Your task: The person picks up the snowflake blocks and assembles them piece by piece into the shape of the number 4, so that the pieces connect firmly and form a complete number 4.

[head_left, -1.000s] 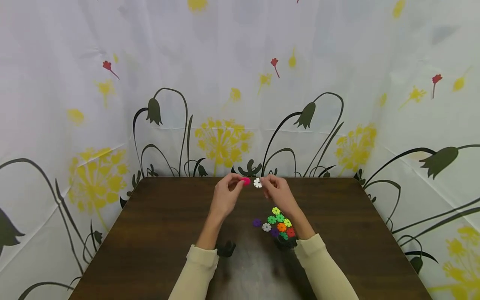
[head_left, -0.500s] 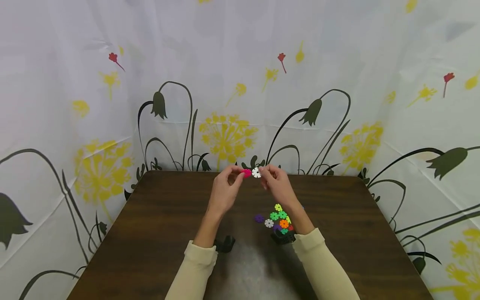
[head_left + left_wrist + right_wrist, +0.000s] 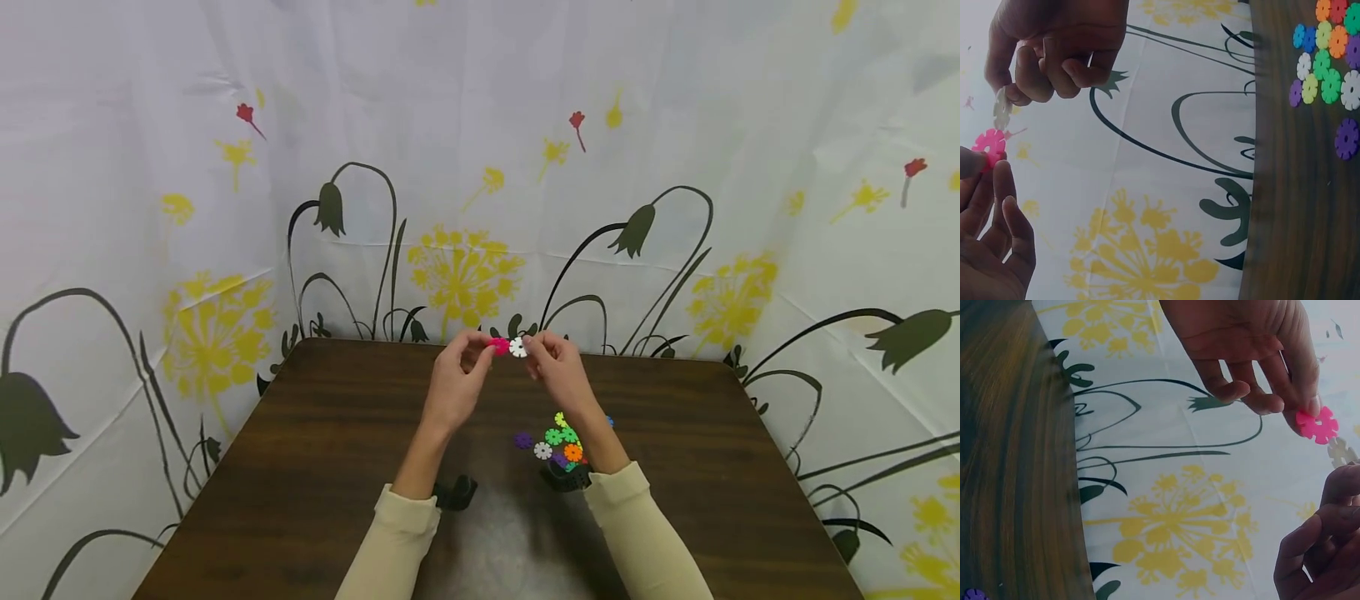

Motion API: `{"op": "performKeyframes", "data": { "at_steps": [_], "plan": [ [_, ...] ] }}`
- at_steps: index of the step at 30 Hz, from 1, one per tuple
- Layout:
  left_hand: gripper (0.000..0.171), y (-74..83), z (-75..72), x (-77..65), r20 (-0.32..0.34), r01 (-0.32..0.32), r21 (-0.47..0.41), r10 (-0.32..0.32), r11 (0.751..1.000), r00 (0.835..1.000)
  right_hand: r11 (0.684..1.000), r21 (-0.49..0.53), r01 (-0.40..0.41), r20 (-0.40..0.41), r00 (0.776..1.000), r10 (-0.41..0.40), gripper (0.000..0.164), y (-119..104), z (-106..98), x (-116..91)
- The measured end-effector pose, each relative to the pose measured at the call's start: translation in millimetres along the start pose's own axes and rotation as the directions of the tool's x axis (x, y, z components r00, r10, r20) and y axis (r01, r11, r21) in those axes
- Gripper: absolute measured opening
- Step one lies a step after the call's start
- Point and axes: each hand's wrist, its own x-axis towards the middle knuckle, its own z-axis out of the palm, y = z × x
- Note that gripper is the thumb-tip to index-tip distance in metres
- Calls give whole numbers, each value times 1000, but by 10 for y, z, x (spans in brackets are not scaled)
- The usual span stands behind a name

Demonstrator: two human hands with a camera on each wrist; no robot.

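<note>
My left hand [image 3: 453, 383] pinches a pink notched flower disc [image 3: 499, 346] between thumb and fingers. Facing it, my right hand [image 3: 558, 375] pinches a white notched flower disc [image 3: 517, 347] by its outer side. Both discs are held up over the far edge of the table, rim to rim. In the left wrist view the pink disc [image 3: 990, 147] meets the lower end of the white disc [image 3: 1002, 112], which is turned nearly edge-on. From the right wrist, the white disc [image 3: 1340, 451] sits just below the pink one [image 3: 1318, 425], overlapping at their notched rims.
Several loose flower discs lie on the dark wooden table [image 3: 315, 467], partly behind my right forearm; among them are an orange disc [image 3: 573, 452], a white one and a purple disc [image 3: 522, 441]. A flower-printed curtain [image 3: 450, 125] hangs behind the table.
The pink and white discs have come together, from a visible gap to rims meeting. Both hands keep their pinch. The head view has shifted slightly.
</note>
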Motion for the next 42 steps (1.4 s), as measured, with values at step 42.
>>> {"op": "performKeyframes", "data": {
  "at_steps": [42],
  "plan": [
    [12,45,-26,-82,-16,-61,-80,60,995,998,991,131,-21,50,999,14,40,-91,20,-133]
  ]
}}
